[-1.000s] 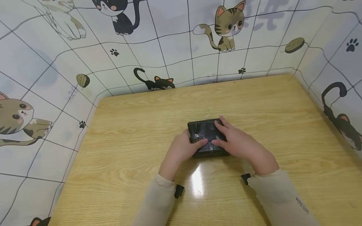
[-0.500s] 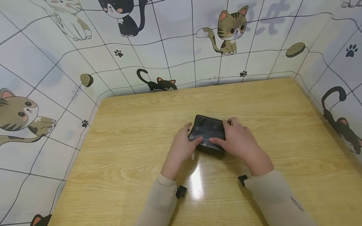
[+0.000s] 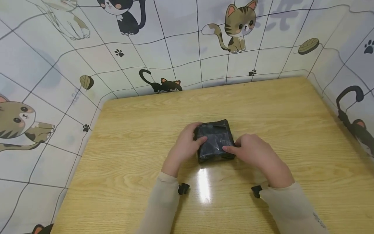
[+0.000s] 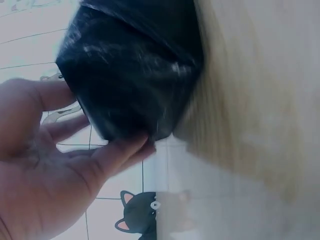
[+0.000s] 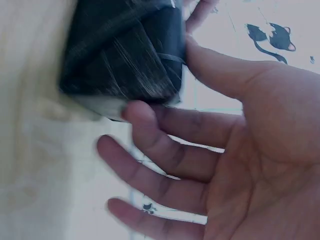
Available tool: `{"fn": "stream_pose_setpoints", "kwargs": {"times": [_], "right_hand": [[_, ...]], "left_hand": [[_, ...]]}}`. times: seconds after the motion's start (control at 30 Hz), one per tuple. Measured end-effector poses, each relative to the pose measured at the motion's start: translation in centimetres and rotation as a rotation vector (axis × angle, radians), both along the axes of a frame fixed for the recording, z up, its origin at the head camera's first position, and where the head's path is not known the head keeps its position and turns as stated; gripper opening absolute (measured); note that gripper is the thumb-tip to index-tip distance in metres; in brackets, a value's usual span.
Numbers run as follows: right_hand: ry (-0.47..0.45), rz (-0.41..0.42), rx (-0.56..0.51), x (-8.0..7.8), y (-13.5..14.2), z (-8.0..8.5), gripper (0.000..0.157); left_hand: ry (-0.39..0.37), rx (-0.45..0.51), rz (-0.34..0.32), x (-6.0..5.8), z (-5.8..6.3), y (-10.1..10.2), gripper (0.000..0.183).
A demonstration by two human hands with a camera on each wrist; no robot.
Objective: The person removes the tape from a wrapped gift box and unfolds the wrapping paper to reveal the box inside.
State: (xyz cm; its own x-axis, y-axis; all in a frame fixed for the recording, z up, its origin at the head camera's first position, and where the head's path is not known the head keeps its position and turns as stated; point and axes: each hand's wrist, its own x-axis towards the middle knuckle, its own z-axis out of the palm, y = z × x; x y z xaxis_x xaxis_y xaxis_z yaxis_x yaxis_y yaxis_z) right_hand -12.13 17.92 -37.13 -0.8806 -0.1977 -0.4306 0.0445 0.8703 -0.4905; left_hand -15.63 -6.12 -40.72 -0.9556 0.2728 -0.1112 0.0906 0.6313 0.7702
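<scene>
A boxy package wrapped in shiny black plastic is held between both hands above the middle of the wooden table. My left hand grips its left side, with the thumb lying on the upper face and the other fingers around the far left corner. At the near right corner, my right hand pinches the package between thumb and forefinger. In the right wrist view its other fingers are spread away from the wrapping. Folded creases of plastic show on the package's end in the left wrist view. Its underside is hidden.
The wooden table reaches to a wall covering printed with cats and grid lines, which stands behind and on both sides. Small black clips stick out near both cuffs.
The package has been turned in the hands, and its upper face lies differently. My right hand has slid toward its near right corner, while the left hand has moved up its left side.
</scene>
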Motion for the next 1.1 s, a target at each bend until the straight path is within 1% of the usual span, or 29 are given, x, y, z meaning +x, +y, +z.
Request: {"fn": "stream_pose_setpoints", "kwargs": {"times": [0.03,0.1,0.13,0.2,0.27,0.3,0.33,0.37,0.43,0.5,0.67,0.77,0.83,0.9,0.97,1.1], "right_hand": [[-0.007,-0.004,0.012,0.0,0.2,0.2,0.056],[0.035,-0.019,0.050,0.1,0.6,0.8,0.056],[0.088,-0.030,0.070,0.2,0.7,1.2,0.053],[0.227,-0.027,0.113,0.3,0.6,1.8,0.047],[0.374,0.013,0.128,0.2,0.0,1.9,0.042],[0.431,0.049,0.135,0.2,-0.5,1.7,0.041],[0.469,0.092,0.146,0.1,-0.9,1.5,0.043],[0.486,0.141,0.158,0.1,-1.4,1.3,0.046],[0.476,0.213,0.172,0.0,-2.3,0.7,0.050],[0.446,0.245,0.197,0.1,-2.8,0.2,0.051],[0.404,0.283,0.248,0.1,-3.5,0.1,0.048],[0.375,0.305,0.264,0.0,-3.8,0.4,0.048],[0.357,0.304,0.268,0.0,-3.9,0.6,0.049],[0.346,0.294,0.273,0.1,-3.8,0.7,0.049],[0.343,0.288,0.278,0.0,-3.8,0.7,0.049],[0.345,0.286,0.284,-0.1,-3.7,0.7,0.049]], "left_hand": [[0.001,-0.014,-0.021,-0.3,0.1,0.0,0.060],[-0.002,-0.052,-0.063,-0.8,0.3,0.0,0.060],[-0.005,-0.067,-0.084,-1.0,0.4,0.1,0.060],[-0.015,-0.108,-0.121,-1.3,0.7,0.2,0.061],[-0.015,-0.152,-0.151,-1.7,1.2,0.4,0.060],[-0.006,-0.177,-0.165,-1.9,1.3,0.5,0.058],[0.009,-0.206,-0.179,-2.1,1.5,0.7,0.055],[0.033,-0.241,-0.196,-2.3,1.7,0.7,0.051],[0.104,-0.316,-0.237,-3.0,2.0,0.8,0.044],[0.191,-0.391,-0.284,-3.7,2.0,1.0,0.036],[0.417,-0.553,-0.424,-5.1,2.0,0.9,0.021],[0.562,-0.646,-0.538,-5.5,2.0,0.7,0.017],[0.649,-0.700,-0.610,-5.7,2.0,0.8,0.016],[0.712,-0.744,-0.671,-5.9,2.1,0.9,0.017],[0.752,-0.783,-0.710,-6.1,2.1,0.9,0.020],[0.779,-0.814,-0.760,-6.4,2.3,1.0,0.024]]}}
